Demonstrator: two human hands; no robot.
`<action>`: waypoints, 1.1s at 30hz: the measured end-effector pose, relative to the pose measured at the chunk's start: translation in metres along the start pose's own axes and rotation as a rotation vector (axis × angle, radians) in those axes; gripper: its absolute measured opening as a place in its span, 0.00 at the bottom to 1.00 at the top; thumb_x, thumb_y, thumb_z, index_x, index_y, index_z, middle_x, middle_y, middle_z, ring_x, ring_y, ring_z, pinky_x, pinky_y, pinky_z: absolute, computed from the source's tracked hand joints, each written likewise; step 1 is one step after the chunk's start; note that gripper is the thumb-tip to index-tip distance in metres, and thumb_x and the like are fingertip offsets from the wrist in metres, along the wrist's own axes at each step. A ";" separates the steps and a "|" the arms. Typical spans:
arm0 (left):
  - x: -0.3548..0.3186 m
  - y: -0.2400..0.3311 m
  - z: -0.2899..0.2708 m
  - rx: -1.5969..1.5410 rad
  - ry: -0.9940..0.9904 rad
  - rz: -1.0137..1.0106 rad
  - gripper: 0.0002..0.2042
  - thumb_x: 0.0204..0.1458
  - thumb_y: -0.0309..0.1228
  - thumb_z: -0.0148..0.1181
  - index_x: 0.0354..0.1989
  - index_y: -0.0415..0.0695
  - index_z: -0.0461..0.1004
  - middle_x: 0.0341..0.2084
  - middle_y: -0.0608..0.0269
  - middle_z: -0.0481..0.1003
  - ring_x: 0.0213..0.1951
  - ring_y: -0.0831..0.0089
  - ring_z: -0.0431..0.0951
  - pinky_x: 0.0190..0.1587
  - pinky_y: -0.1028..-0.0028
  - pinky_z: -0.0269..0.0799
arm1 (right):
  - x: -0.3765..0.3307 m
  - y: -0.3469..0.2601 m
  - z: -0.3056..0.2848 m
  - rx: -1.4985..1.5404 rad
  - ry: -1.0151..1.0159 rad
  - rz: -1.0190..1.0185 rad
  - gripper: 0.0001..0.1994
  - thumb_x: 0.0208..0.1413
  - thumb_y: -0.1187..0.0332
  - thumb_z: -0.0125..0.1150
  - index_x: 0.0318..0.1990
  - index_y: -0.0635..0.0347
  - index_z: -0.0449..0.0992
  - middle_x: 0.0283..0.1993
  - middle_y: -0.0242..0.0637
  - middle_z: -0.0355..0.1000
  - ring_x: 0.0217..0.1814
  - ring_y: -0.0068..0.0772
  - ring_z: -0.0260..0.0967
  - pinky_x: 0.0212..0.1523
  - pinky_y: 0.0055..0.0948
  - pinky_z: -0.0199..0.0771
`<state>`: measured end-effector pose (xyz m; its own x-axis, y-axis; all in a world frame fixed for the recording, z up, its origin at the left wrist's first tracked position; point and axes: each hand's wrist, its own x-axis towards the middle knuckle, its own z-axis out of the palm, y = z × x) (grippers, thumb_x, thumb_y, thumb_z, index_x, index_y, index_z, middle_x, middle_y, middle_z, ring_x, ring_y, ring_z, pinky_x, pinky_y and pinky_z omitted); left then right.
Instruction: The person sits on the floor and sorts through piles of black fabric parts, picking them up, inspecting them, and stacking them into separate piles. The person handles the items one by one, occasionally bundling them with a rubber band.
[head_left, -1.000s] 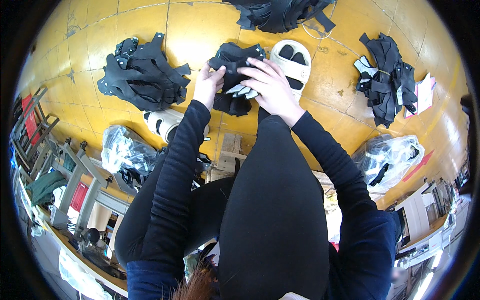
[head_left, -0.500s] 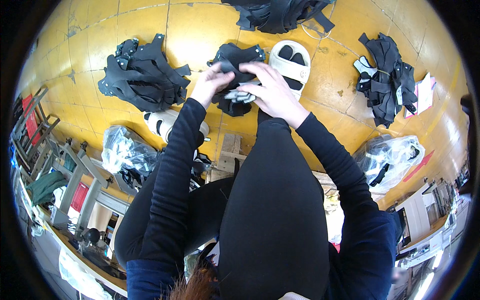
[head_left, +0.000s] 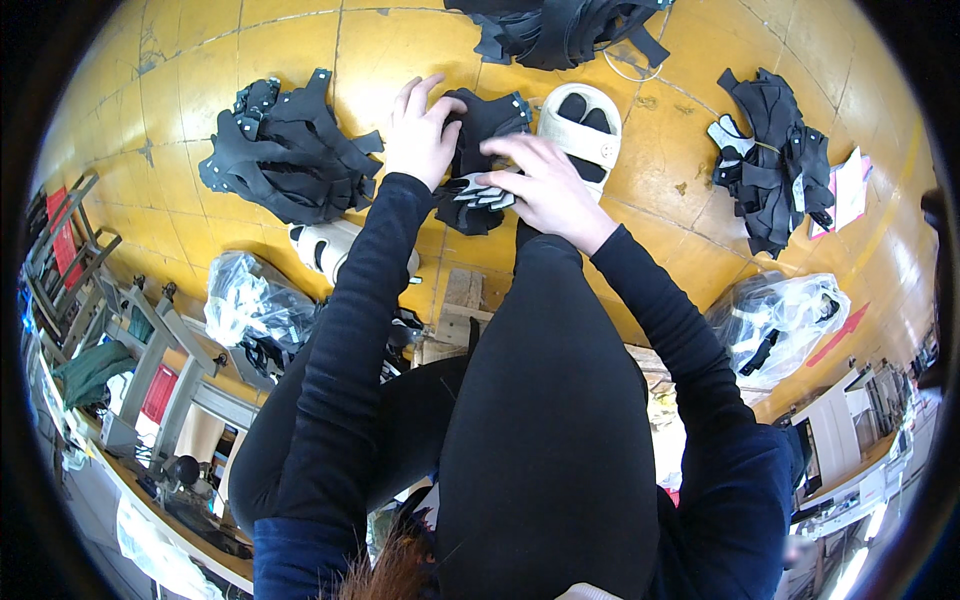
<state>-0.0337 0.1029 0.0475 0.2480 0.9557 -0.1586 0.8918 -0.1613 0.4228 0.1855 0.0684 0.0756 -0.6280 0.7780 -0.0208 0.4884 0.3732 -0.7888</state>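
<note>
A yellow tiled floor [head_left: 280, 45] spreads under everything, with the stack [head_left: 488, 115] of black cloth pieces lying on it as the centre of the work. The left hand [head_left: 422, 137] is at the left edge of the stack, its fingers spread and curved rather than closed. The right hand [head_left: 548, 185] reaches over the right side of the stack, thumb and fingers by the pale tabs [head_left: 475, 192] at its near end; the fingers are blurred, and whether they pinch anything I cannot tell. Just right of the stack sits a white shoe [head_left: 577, 132]; a second shoe [head_left: 325, 248] lies nearer the person, to its left. Left of the stack is a black heap [head_left: 290, 150], beyond it a dark pile [head_left: 560, 32], and well to its right a tied bundle [head_left: 775, 165] beside some papers [head_left: 849, 190].
</note>
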 end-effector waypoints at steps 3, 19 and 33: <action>0.001 -0.001 -0.002 -0.414 -0.225 -0.205 0.21 0.48 0.24 0.65 0.53 0.46 0.74 0.59 0.56 0.68 0.64 0.52 0.63 0.64 0.60 0.62 | -0.001 -0.002 -0.001 -0.041 0.013 0.069 0.23 0.42 0.77 0.65 0.47 0.38 0.80 0.71 0.32 0.59 0.73 0.46 0.53 0.69 0.47 0.56; 0.005 -0.007 -0.022 -0.819 -0.355 -0.238 0.07 0.57 0.32 0.62 0.32 0.42 0.77 0.29 0.66 0.81 0.32 0.78 0.76 0.43 0.77 0.69 | 0.003 0.006 0.002 -0.027 0.146 0.081 0.11 0.48 0.67 0.67 0.39 0.56 0.79 0.64 0.38 0.67 0.69 0.43 0.60 0.69 0.49 0.56; 0.008 -0.021 -0.002 -0.478 -0.069 -0.195 0.11 0.49 0.26 0.65 0.42 0.41 0.76 0.44 0.54 0.79 0.51 0.59 0.76 0.58 0.64 0.68 | 0.002 0.008 0.003 0.018 0.118 0.070 0.16 0.49 0.68 0.67 0.47 0.49 0.78 0.51 0.33 0.75 0.64 0.33 0.65 0.70 0.49 0.53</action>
<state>-0.0507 0.1148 0.0392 0.1332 0.9358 -0.3263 0.6557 0.1637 0.7371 0.1865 0.0720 0.0675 -0.5169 0.8560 -0.0045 0.5167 0.3078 -0.7989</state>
